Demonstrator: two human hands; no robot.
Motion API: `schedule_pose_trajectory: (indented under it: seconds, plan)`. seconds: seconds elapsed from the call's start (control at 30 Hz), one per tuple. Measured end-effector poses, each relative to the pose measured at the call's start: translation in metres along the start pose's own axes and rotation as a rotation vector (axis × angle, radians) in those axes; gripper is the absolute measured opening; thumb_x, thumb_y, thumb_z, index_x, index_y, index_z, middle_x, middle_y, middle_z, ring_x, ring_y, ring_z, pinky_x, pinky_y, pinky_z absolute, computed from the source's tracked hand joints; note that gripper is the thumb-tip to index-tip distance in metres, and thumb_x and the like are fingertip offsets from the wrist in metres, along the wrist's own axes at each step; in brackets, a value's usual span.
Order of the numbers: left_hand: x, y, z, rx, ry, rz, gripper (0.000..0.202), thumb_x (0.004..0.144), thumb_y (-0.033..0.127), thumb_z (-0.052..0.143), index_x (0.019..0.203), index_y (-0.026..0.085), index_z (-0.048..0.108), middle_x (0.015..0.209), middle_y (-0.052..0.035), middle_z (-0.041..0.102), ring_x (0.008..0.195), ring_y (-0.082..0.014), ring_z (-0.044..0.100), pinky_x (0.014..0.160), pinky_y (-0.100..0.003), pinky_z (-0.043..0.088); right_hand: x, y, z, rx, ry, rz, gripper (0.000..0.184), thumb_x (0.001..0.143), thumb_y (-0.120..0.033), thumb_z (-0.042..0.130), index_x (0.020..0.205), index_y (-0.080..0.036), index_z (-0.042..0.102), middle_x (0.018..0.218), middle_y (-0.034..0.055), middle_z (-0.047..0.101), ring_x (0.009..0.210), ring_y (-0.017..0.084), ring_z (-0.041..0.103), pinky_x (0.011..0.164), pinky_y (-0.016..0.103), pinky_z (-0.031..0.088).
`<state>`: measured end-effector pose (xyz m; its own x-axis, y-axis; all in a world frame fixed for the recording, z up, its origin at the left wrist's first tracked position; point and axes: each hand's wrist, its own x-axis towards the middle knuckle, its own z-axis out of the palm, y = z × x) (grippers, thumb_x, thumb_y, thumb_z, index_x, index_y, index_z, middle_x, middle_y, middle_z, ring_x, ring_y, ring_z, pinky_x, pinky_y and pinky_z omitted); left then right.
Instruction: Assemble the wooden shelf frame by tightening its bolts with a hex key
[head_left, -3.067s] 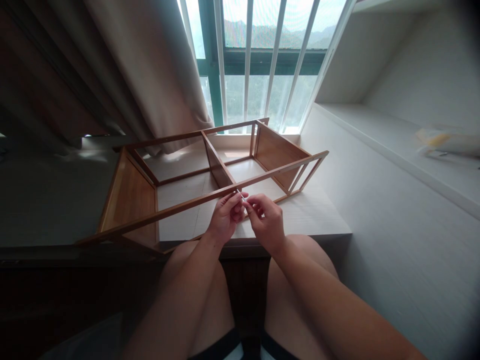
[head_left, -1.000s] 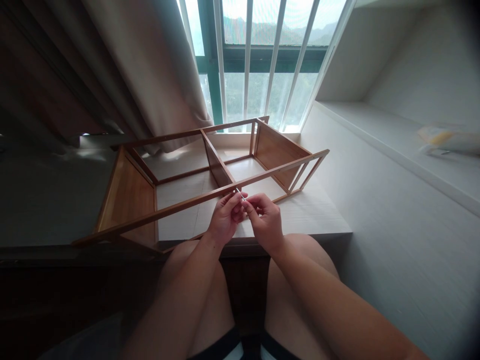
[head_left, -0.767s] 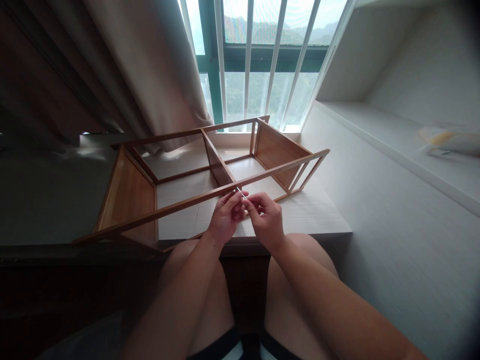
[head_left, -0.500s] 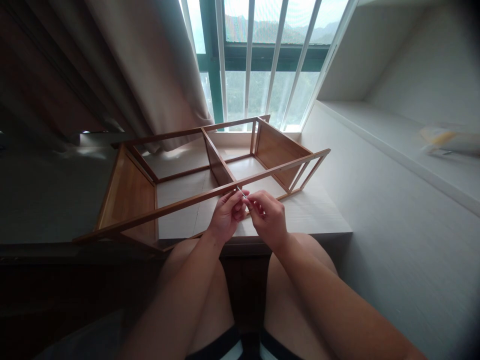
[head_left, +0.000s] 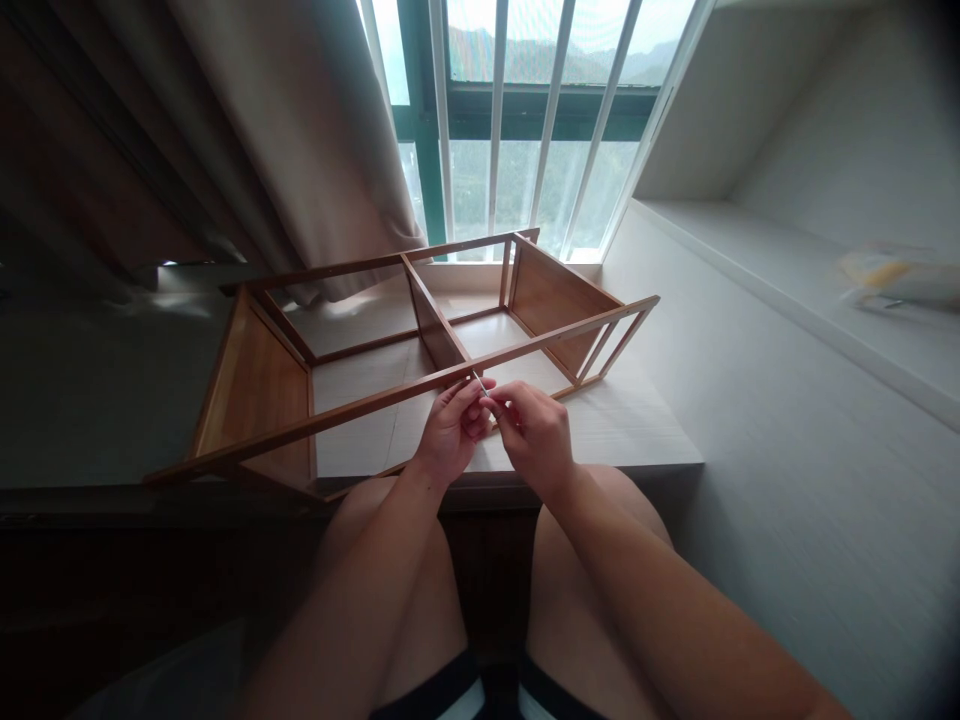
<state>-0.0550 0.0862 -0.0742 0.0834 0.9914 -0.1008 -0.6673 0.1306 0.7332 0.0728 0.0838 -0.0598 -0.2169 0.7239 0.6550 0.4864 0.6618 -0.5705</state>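
Observation:
A brown wooden shelf frame lies on its side in front of me, with a panel at each end and one across the middle. At its near rail, just below the middle panel, my right hand pinches a thin metal rod between thumb and fingers. The rod slants up and left, its upper tip close to the underside of the rail; whether it sits in a hole I cannot tell. My left hand is closed, its thumb and fingertips around the same rod near the rail. The insides of both hands are hidden.
The frame rests on a pale ledge above my knees. Behind it are a barred window and a long curtain. A white wall shelf on the right holds a clear and yellow packet.
The rod and my right fingers have shifted very slightly left. The shelf frame and my left hand stay practically where they were.

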Motion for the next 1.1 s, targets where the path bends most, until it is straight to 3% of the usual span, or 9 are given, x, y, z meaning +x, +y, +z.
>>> schedule_pose_trajectory:
  seconds: [0.17,0.37,0.83,1.1]
  plan:
    - [0.000,0.000,-0.001,0.011,-0.002,0.008,0.026,0.075,0.035,0.068,0.091,0.014,0.065,0.052,0.0082,0.035,0.042,0.0000,0.034,0.042,-0.017,0.023,-0.003,0.000,0.007,0.115,0.020,0.172,0.018,0.088,-0.034,0.055,0.082,-0.018,0.062,0.075,0.0018,0.064,0.068,0.011,0.056,0.067,0.024,0.043]
    - [0.000,-0.001,0.001,0.039,0.009,0.020,0.026,0.073,0.035,0.070,0.090,0.015,0.066,0.052,0.0081,0.034,0.043,-0.0002,0.033,0.042,-0.016,0.020,-0.006,-0.002,0.017,0.480,0.006,0.400,0.025,0.089,-0.040,0.053,0.079,-0.018,0.056,0.069,0.0001,0.064,0.061,0.010,0.059,0.060,0.022,0.047]
    - [0.002,0.000,0.002,0.024,0.003,0.025,0.025,0.073,0.035,0.070,0.088,0.015,0.066,0.052,0.0080,0.036,0.042,0.0003,0.032,0.042,-0.017,0.020,-0.003,-0.005,0.011,0.252,0.108,0.208,0.016,0.086,-0.032,0.058,0.085,-0.018,0.065,0.076,0.0011,0.064,0.068,0.010,0.056,0.066,0.023,0.045]
    - [0.002,0.000,0.003,0.030,0.020,0.023,0.025,0.072,0.035,0.072,0.085,0.014,0.066,0.050,0.0081,0.036,0.042,0.0003,0.031,0.042,-0.017,0.020,-0.001,-0.006,0.007,0.171,0.037,0.251,0.024,0.087,-0.037,0.055,0.074,-0.017,0.061,0.065,0.0000,0.060,0.060,0.009,0.052,0.062,0.023,0.041]
